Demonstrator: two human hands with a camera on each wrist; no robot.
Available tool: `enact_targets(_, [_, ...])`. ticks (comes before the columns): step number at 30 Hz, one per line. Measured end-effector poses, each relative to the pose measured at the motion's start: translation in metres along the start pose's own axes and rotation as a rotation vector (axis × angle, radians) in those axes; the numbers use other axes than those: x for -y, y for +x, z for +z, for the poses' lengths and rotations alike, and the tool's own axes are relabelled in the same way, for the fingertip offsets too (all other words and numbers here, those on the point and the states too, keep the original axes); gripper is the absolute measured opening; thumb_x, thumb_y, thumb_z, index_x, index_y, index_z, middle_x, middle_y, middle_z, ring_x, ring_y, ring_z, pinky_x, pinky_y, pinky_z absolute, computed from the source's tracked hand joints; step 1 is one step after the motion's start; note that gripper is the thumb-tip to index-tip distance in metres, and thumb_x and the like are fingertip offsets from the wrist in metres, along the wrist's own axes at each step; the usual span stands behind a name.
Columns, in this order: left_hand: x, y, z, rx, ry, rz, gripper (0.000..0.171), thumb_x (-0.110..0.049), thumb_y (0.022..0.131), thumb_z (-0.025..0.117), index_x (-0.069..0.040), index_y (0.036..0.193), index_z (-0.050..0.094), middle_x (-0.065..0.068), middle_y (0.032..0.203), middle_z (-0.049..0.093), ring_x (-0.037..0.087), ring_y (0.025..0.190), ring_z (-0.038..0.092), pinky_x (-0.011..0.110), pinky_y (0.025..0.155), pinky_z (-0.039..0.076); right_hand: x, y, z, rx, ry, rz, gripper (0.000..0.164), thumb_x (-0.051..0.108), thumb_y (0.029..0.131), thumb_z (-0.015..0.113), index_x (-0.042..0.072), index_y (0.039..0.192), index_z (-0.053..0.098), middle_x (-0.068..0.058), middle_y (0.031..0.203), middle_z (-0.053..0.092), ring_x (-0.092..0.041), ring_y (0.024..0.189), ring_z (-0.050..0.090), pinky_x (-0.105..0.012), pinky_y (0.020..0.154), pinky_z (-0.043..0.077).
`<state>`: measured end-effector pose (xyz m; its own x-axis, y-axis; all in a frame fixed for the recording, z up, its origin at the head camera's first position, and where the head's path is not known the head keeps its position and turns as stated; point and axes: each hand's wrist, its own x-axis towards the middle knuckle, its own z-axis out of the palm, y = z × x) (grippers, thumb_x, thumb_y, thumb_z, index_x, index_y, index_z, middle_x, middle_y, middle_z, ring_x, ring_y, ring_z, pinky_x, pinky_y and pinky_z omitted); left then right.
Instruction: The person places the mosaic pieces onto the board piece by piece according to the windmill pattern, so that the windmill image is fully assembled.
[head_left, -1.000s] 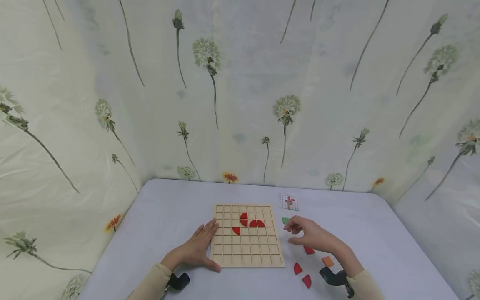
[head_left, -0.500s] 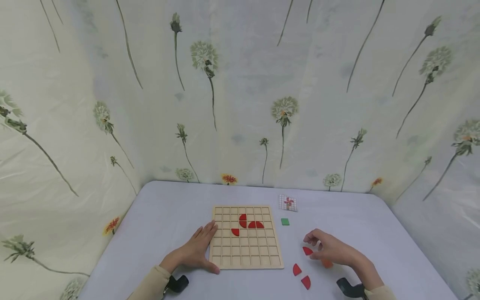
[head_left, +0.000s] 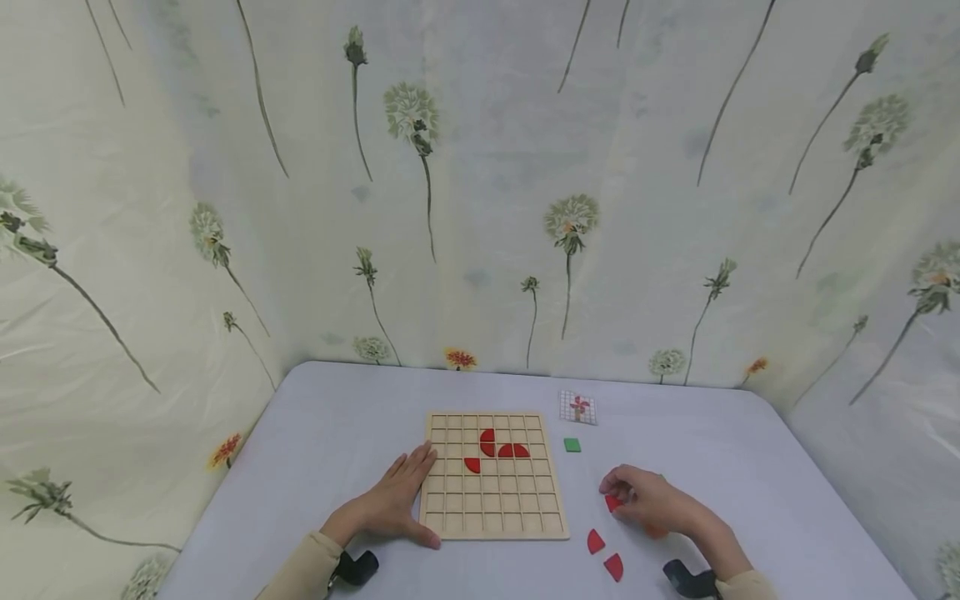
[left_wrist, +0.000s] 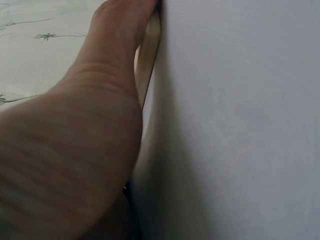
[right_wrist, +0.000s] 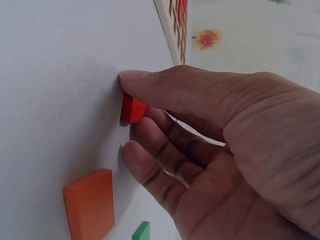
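This is looking like a small staged recording booth rather than a lived-in room. A pale curtain [head_left: 480,183] printed with dandelions and small orange flowers is hanging around three sides, closing off whatever is lying behind it. A surface [head_left: 337,433] draped in plain lavender-grey cloth is filling the enclosed space, carrying a wooden grid board [head_left: 491,479], a few coloured tiles and what is probably a small pattern card [head_left: 578,407].

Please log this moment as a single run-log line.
left hand: rests flat against wooden grid board | right hand: pinches red piece on table
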<state>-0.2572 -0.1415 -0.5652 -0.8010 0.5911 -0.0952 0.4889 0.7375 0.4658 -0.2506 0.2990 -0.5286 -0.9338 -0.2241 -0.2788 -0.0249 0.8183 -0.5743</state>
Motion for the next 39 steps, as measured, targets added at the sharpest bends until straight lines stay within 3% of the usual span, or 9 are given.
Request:
enact_targets(5, [-0.001,-0.001,-0.001,-0.002,0.004,-0.005,0.135,-0.077,0.061,0.071,-0.004,0.155,0.006,0.012,0.164,-0.001,0.026,0.151,0.001,0.049,0.123,0.005,0.002,0.01,-0.002,-0.041,-0.056,-0.035,0.022,0.009,0.078,0.078,0.013,0.095,0.065,0.002,0.083,0.059,-0.015,0.079,0.052,-0.026,0.071,0.051])
enact_targets(13, [0.0,0.002,-0.004,0.003,-0.004,-0.006,0.135,-0.076,0.062,0.071,-0.004,0.155,0.005,0.012,0.164,-0.003,0.025,0.151,0.0,0.048,0.123,0.004,-0.001,0.036,-0.016,-0.174,-0.097,0.007,0.024,0.024,0.08,0.079,0.01,0.085,0.06,-0.001,0.073,0.056,-0.015,0.069,0.05,-0.025,0.06,0.044])
enact_targets(18, [0.0,0.003,-0.005,-0.002,-0.001,0.0,0.134,-0.076,0.063,0.071,-0.004,0.155,0.005,0.012,0.164,-0.002,0.025,0.152,0.0,0.048,0.123,0.004,-0.005,0.047,-0.02,-0.19,-0.086,0.037,0.029,0.029,0.08,0.078,0.009,0.08,0.058,-0.002,0.07,0.056,-0.016,0.068,0.049,-0.026,0.058,0.04])
enact_targets(25, [-0.002,0.001,-0.006,-0.002,0.002,0.002,0.134,-0.075,0.063,0.072,-0.004,0.155,0.007,0.012,0.164,-0.001,0.026,0.151,0.001,0.049,0.123,0.004,-0.005,0.047,-0.015,-0.198,-0.085,0.079,0.03,0.031,0.08,0.078,0.009,0.081,0.057,-0.002,0.072,0.057,-0.017,0.07,0.049,-0.027,0.058,0.039])
enact_targets(32, [0.0,0.001,-0.004,0.005,-0.012,0.002,0.133,-0.074,0.063,0.072,-0.004,0.155,0.005,0.012,0.164,-0.002,0.025,0.151,0.0,0.049,0.123,0.003,-0.001,0.042,-0.019,-0.227,-0.055,0.089,0.042,0.043,0.083,0.073,0.006,0.093,0.058,-0.004,0.077,0.058,-0.018,0.073,0.05,-0.027,0.058,0.04])
enact_targets(36, [-0.001,0.0,-0.002,0.008,-0.01,0.004,0.134,-0.075,0.063,0.072,-0.003,0.155,0.006,0.013,0.163,-0.002,0.026,0.151,0.001,0.049,0.123,0.004,-0.002,0.041,-0.027,-0.341,0.05,0.094,0.063,0.057,0.081,0.069,0.003,0.11,0.055,-0.009,0.093,0.061,-0.021,0.083,0.053,-0.026,0.064,0.045])
enact_targets(39, [-0.001,0.0,-0.001,-0.002,-0.006,0.006,0.135,-0.076,0.062,0.071,-0.003,0.155,0.007,0.014,0.163,-0.001,0.027,0.151,0.002,0.05,0.123,0.004,0.0,0.04,-0.034,-0.397,0.139,0.077,0.073,0.059,0.08,0.069,0.001,0.121,0.051,-0.015,0.108,0.058,-0.024,0.094,0.053,-0.028,0.073,0.048])
